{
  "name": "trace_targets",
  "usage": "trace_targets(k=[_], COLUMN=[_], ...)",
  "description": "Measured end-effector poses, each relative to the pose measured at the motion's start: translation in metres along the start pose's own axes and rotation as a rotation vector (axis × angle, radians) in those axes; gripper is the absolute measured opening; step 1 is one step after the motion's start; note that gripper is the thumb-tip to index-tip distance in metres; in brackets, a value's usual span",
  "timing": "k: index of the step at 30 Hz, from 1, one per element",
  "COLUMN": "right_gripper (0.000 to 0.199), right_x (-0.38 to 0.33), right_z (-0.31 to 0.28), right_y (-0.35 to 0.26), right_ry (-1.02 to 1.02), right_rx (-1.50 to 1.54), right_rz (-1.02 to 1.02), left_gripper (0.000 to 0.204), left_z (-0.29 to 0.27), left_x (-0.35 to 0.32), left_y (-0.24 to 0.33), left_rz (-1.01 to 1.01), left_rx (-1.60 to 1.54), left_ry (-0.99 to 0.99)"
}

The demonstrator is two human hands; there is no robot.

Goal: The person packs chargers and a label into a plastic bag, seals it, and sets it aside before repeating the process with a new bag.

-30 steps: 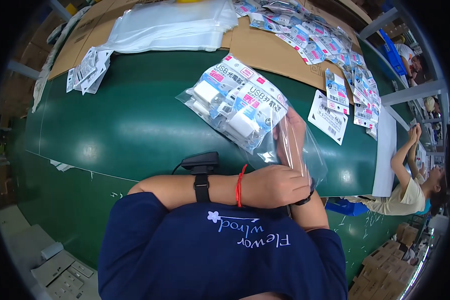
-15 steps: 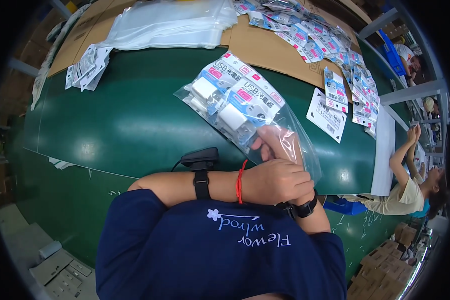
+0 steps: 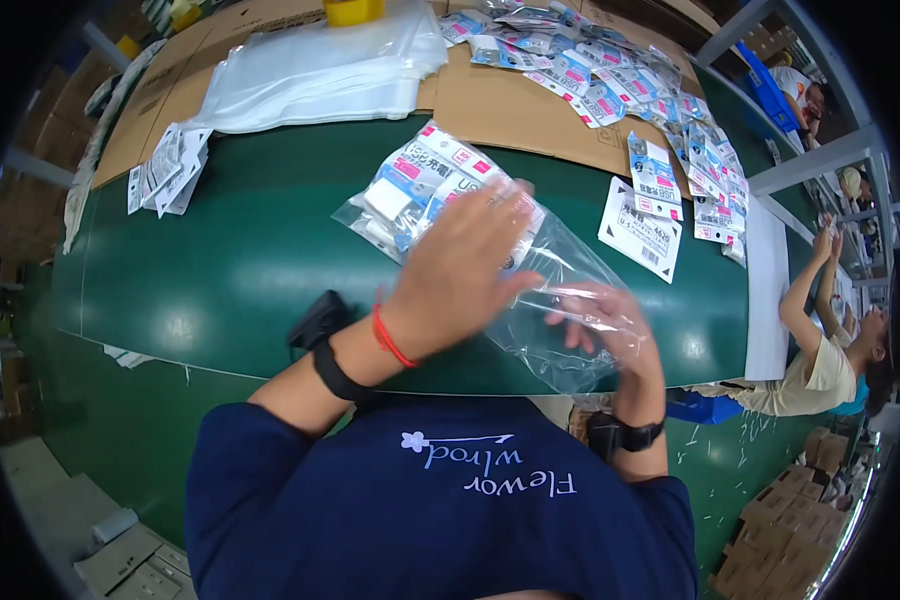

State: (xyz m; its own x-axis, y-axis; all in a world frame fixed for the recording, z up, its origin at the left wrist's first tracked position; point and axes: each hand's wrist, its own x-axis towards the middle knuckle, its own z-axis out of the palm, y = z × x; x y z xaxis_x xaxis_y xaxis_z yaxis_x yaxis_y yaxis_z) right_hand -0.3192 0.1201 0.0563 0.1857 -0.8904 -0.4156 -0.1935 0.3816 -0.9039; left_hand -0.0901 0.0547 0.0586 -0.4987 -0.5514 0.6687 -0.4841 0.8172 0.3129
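Observation:
A clear plastic bag point(image 3: 560, 350) lies aslant on the green table, with several carded white USB chargers point(image 3: 390, 200) in its far left end. My left hand point(image 3: 460, 265), slightly blurred, lies over the bag and the charger cards with its fingers stretched out. It covers part of the packs. At the bag's near right end is my right hand point(image 3: 615, 325), its fingers apart and loosely bent. Clear film passes over these fingers, and they hold no pack.
A stack of clear bags point(image 3: 320, 75) lies on cardboard at the back, a yellow tape roll point(image 3: 353, 11) on it. Many charger packs point(image 3: 600, 75) are heaped at the back right. A white card point(image 3: 640, 232) and, far left, several cards point(image 3: 170, 170) lie on the green table point(image 3: 190, 270). A co-worker point(image 3: 820, 330) is at right.
My left hand has moved from beside my right wrist, up and left onto the packs. My right hand has drawn back from the packs toward the bag's near right end.

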Motion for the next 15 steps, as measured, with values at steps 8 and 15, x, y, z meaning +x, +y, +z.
trace_targets(k=[8, 15], right_gripper=[0.028, 0.021], right_x=[-0.083, -0.076], right_z=[-0.021, 0.019], right_y=[-0.047, -0.083], right_ry=[0.302, -0.709], right_rx=[-0.073, 0.104], right_rz=[-0.432, -1.160], left_gripper=[0.055, 0.063], left_z=[0.000, 0.015], left_x=[-0.002, 0.002], left_y=[-0.016, -0.020], left_rz=[-0.105, -0.042], left_rx=[0.018, 0.148], left_ry=[-0.368, -0.323])
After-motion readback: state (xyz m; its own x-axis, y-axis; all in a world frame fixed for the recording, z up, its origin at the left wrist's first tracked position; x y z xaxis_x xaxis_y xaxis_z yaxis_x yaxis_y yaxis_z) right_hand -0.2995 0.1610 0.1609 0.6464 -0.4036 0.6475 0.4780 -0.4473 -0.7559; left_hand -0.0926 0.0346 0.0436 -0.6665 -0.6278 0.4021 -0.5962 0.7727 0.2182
